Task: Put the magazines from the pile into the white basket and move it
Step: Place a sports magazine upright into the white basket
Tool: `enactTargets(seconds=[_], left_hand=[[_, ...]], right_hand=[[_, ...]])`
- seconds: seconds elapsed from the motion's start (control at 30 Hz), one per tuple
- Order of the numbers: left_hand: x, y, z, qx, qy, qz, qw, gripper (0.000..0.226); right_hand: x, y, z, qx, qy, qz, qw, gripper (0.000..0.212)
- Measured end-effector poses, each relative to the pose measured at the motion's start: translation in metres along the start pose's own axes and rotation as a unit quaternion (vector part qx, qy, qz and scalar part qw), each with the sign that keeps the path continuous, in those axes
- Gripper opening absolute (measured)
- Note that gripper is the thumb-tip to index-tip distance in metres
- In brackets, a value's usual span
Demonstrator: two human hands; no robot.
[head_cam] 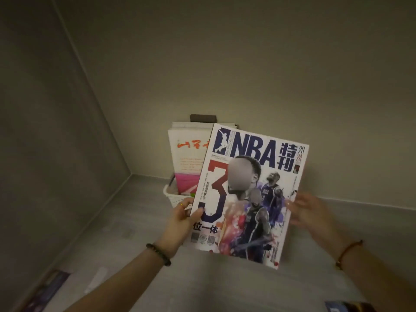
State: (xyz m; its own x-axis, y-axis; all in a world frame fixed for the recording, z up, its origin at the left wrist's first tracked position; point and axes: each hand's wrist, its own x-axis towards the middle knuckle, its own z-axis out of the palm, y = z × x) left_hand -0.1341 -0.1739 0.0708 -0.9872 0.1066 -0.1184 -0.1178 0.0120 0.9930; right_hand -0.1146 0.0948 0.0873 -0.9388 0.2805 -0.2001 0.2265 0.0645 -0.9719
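Observation:
An NBA magazine [247, 188] with basketball players on its cover is held up, tilted, in front of me. My left hand [182, 219] grips its lower left edge, thumb on the cover. My right hand [308, 210] is blurred at the magazine's right edge, fingers spread and touching it. Behind the magazine stands the white basket [174, 198] on the floor against the wall, mostly hidden. A white magazine with orange lettering [186, 154] and others stand upright in the basket.
The basket sits near a room corner, walls behind and at left. A dark block [203, 118] is on the wall above the basket. Magazines lie on the grey floor at lower left [47, 289] and lower right [346, 307].

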Motion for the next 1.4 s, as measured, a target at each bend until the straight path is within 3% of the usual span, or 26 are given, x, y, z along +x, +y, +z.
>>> enactTargets(seconds=[0.1, 0.2, 0.3, 0.37, 0.47, 0.6, 0.8, 0.93, 1.1, 1.2, 1.27, 1.4], left_hand=[[0.033, 0.022, -0.037, 0.042, 0.037, 0.035, 0.998, 0.010], [0.067, 0.039, -0.064, 0.057, 0.046, 0.063, 0.995, 0.019], [0.098, 0.050, -0.083, 0.063, 0.072, 0.091, 0.991, 0.018], [0.117, 0.054, -0.091, 0.071, 0.098, 0.105, 0.987, 0.012], [0.142, 0.053, -0.100, 0.076, 0.112, 0.111, 0.985, 0.009], [0.171, 0.037, -0.101, 0.075, 0.102, 0.097, 0.987, 0.016], [0.211, 0.008, -0.100, 0.067, 0.139, 0.052, 0.987, 0.005], [0.225, -0.001, -0.109, 0.091, 0.139, 0.060, 0.984, 0.009], [0.223, -0.026, -0.107, 0.115, 0.153, 0.038, 0.981, 0.009], [0.224, -0.038, -0.105, 0.083, 0.186, 0.017, 0.979, 0.024], [0.226, -0.041, -0.101, 0.061, 0.168, 0.011, 0.984, 0.030], [0.226, -0.044, -0.083, 0.091, 0.074, 0.014, 0.993, 0.038]], right_hand=[[0.021, -0.027, 0.046, -0.050, 0.025, -0.077, 0.995, 0.005], [0.036, -0.044, 0.085, -0.061, 0.063, -0.140, 0.986, 0.012], [0.052, -0.051, 0.112, -0.022, 0.096, -0.162, 0.982, 0.018], [0.064, -0.054, 0.123, 0.003, 0.115, -0.170, 0.979, 0.011], [0.079, -0.056, 0.130, -0.014, 0.137, -0.179, 0.974, 0.013], [0.099, -0.049, 0.136, -0.024, 0.155, -0.161, 0.974, 0.022], [0.137, -0.047, 0.146, -0.073, 0.147, -0.172, 0.971, 0.011], [0.152, -0.038, 0.149, -0.091, 0.145, -0.180, 0.969, 0.029], [0.161, -0.002, 0.157, -0.081, 0.157, -0.116, 0.977, 0.031], [0.163, 0.017, 0.159, -0.075, 0.181, -0.089, 0.976, 0.022], [0.166, 0.025, 0.159, -0.052, 0.188, -0.077, 0.978, 0.012], [0.166, 0.025, 0.176, -0.043, 0.099, -0.089, 0.990, 0.053]])
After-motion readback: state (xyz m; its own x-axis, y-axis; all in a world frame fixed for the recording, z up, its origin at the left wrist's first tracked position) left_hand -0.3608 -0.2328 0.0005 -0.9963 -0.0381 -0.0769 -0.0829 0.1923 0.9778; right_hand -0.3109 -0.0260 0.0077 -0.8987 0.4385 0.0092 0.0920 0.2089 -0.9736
